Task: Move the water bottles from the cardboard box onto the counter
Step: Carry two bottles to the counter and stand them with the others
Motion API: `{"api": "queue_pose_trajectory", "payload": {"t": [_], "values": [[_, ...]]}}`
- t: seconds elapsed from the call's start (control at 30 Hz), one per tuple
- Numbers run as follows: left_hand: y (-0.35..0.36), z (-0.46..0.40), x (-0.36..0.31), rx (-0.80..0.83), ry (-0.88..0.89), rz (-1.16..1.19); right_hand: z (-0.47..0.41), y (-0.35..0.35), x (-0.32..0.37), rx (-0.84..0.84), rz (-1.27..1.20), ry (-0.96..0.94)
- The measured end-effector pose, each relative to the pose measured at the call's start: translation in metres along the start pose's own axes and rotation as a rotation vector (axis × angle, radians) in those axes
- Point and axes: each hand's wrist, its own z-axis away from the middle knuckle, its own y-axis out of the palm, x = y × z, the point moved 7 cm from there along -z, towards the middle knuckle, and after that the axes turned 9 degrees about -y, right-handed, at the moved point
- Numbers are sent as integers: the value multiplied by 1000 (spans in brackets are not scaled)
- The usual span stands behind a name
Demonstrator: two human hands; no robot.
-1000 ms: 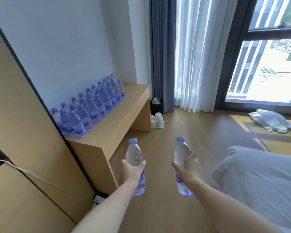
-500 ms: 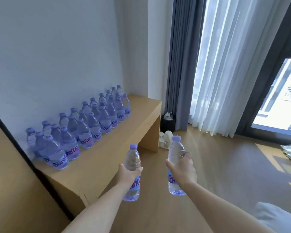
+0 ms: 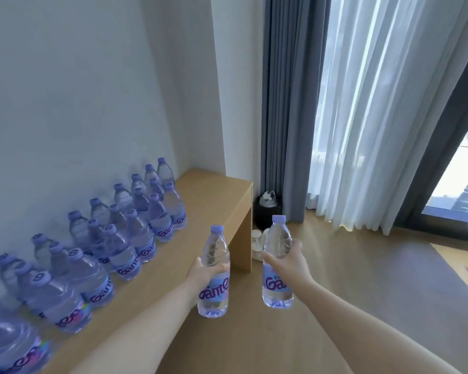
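Note:
My left hand (image 3: 203,271) grips a clear water bottle (image 3: 214,290) with a purple cap, upright, just above the front edge of the wooden counter (image 3: 214,195). My right hand (image 3: 287,261) grips a second water bottle (image 3: 277,287), upright, over the floor to the right of the counter. Several like bottles (image 3: 135,233) stand in rows on the counter along the white wall. The cardboard box is out of view.
A black bin (image 3: 266,214) and small white items (image 3: 257,247) sit on the floor past the counter's far end. Grey and sheer white curtains (image 3: 343,112) hang at the right before a window. Wood floor (image 3: 376,279) spreads to the right.
The view has swung left and closer to the counter. Both hands with their bottles have moved forward toward it; the left bottle is now at the counter's front edge.

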Motion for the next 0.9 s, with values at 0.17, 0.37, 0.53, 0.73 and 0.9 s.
{"api": "queue_pose_trajectory", "payload": {"t": [0.17, 0.37, 0.53, 0.73, 0.9], "values": [[28, -87, -41, 21, -21, 134, -117, 13, -13, 135, -34, -3], [36, -162, -111, -37, -37, 216, -240, 38, 3, 403, 71, -73], [12, -206, -143, -114, -53, 232, -316, 87, 17, 487, 164, -96], [-33, -286, -159, -315, -95, 289, -394, 166, 38, 569, 256, -202], [-65, -336, -170, -476, -143, 360, -436, 225, 56, 651, 296, -238]]}}
